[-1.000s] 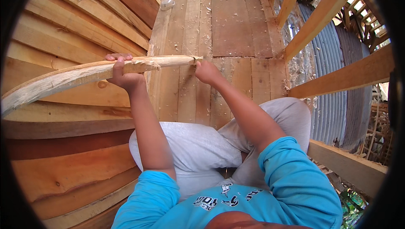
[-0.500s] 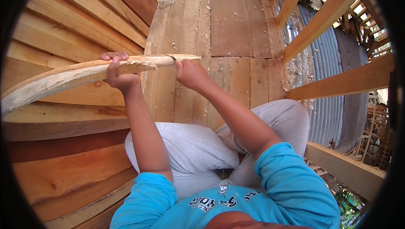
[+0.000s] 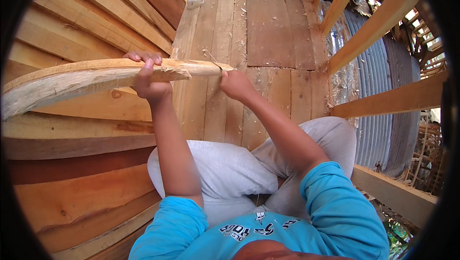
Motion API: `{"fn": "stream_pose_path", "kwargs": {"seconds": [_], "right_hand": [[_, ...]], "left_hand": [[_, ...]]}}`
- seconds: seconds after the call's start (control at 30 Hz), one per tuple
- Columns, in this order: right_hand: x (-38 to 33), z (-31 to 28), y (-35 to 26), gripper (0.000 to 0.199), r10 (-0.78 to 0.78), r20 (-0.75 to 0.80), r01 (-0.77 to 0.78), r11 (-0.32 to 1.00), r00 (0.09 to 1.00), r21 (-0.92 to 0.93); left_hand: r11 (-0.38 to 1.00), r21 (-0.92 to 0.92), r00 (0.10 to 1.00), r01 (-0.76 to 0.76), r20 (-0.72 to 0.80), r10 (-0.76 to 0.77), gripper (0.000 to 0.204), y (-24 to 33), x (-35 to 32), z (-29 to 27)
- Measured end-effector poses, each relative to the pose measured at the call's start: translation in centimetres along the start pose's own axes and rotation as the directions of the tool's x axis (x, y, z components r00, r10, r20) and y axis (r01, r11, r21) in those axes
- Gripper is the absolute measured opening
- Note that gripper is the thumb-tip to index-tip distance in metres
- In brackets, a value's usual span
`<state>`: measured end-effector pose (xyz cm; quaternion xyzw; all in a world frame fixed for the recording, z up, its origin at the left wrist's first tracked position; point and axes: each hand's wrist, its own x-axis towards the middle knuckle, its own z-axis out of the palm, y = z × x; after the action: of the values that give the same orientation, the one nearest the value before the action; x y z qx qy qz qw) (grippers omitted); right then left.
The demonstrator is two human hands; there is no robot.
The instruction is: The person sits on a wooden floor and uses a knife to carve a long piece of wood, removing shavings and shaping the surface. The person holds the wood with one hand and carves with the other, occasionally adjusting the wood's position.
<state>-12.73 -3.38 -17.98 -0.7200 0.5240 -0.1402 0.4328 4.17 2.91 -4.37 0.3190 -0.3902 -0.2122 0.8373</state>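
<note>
The left hand (image 3: 151, 80) has a firm grip here, fingers curled over the far side of a long pale piece of wood (image 3: 76, 80) and the thumb lying along the near side! And over at the wood's right end, there's the right hand (image 3: 235, 86), closed up in a fist, with a thin dark blade (image 3: 221, 69) showing at its knuckles and set right across the wood near the tip. The handle is hidden in that fist, so I can't tell its shape.

Look at that wood: it runs from the left edge of the view, past the left hand, all the way to the right one, out in front of the folded legs in grey trousers (image 3: 225, 166). Rough and whitish along its side, smoother and yellower on top, with a ragged, splintered patch just right of the left hand.

Down on the plank floor (image 3: 270, 25), pale shavings (image 3: 243, 10) lie scattered about. A small clear object (image 3: 195, 2) sits farther up, near the left-hand boards (image 3: 81, 147). And off to the right, wooden rails (image 3: 390, 99) stand before wavy metal sheets (image 3: 371, 135).
</note>
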Motion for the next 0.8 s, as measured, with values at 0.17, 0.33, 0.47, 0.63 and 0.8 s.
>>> {"fn": "stream_pose_path", "kwargs": {"seconds": [0.17,0.33,0.47,0.63,0.8], "right_hand": [[-3.6,-1.2,-6.7,0.047,-0.162,-0.034,0.164,0.983,0.986,0.079],[-0.8,-0.3,-1.9,0.049,-0.056,-0.019,0.057,0.996,0.998,0.073],[-1.9,-0.5,-3.5,0.049,-0.121,-0.016,0.121,0.992,0.993,0.034],[-4.0,-0.5,-7.1,0.045,-0.175,-0.001,0.175,0.984,0.985,0.027],[1.6,0.0,4.5,0.045,0.109,-0.006,-0.109,0.993,0.994,-0.05]], "left_hand": [[0.999,0.017,0.994,-0.051,-0.097,0.052,0.03,-0.3,-0.3,0.4],[0.997,-0.063,0.986,-0.036,-0.167,0.025,0.028,-0.5,0.3,-0.7],[0.998,-0.02,0.987,-0.059,-0.149,0.055,0.028,-0.2,0.4,-0.7],[0.998,0.025,0.978,-0.051,-0.2,0.055,0.027,-0.2,0.0,-1.0],[0.997,-0.067,0.999,-0.025,-0.045,0.022,0.029,-0.4,0.7,-0.5]]}}
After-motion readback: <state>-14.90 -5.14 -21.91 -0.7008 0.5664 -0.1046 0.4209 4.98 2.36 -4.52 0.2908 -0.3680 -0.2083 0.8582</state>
